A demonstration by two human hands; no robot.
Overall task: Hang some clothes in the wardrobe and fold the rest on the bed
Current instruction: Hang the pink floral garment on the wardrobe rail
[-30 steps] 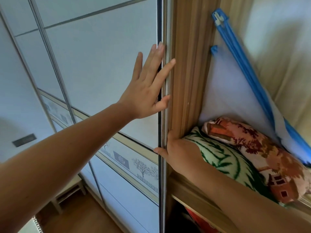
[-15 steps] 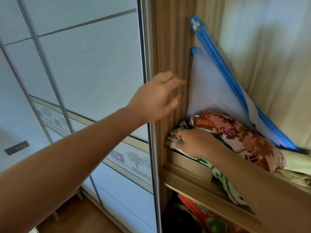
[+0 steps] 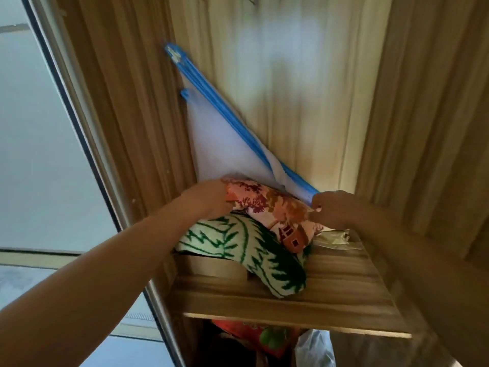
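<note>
A folded pink and orange patterned cloth lies on top of a green and cream leaf-patterned cloth on a high wooden wardrobe shelf. My left hand grips the patterned cloth's left end. My right hand pinches its right end with curled fingers. Both arms reach up into the open wardrobe.
A white bag with a blue zip edge leans against the wardrobe's back wall behind the cloths. The sliding door stands to the left. Red and green fabric and a plastic bag sit below the shelf.
My left hand left the sliding door's edge and went to the pink cloth. My right hand moved from the green cloth to the pink cloth's right end. The view shifted right.
</note>
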